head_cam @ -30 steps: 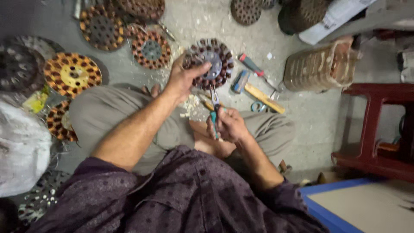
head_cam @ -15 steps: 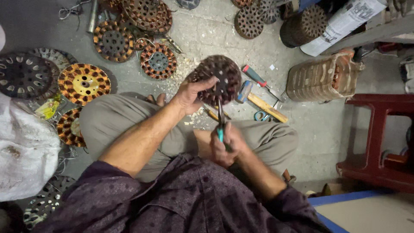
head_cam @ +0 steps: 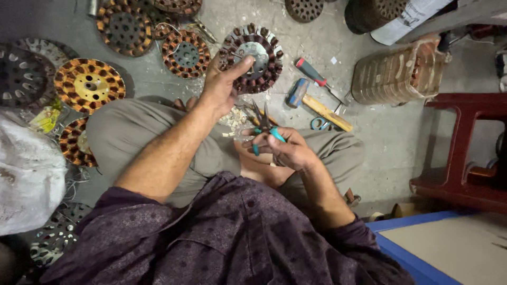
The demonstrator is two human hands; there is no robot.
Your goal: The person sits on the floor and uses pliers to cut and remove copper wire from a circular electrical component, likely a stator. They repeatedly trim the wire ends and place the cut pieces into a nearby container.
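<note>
printed white paper sheet (head_cam: 409,18) | top right | leaning by dark cylinder (head_cam: 369,13)

The person wears a dark purple shirt (head_cam: 232,237) with a fine pale dotted pattern, its sleeves pushed up past the elbows. The trousers (head_cam: 137,137) are loose and grey-olive.

We find bare floor (head_cam: 369,132) right of the hammer (head_cam: 317,103); wound stators (head_cam: 90,84) crowd the left, a coil stack (head_cam: 396,74) and red stool (head_cam: 465,153) block the right.
</note>
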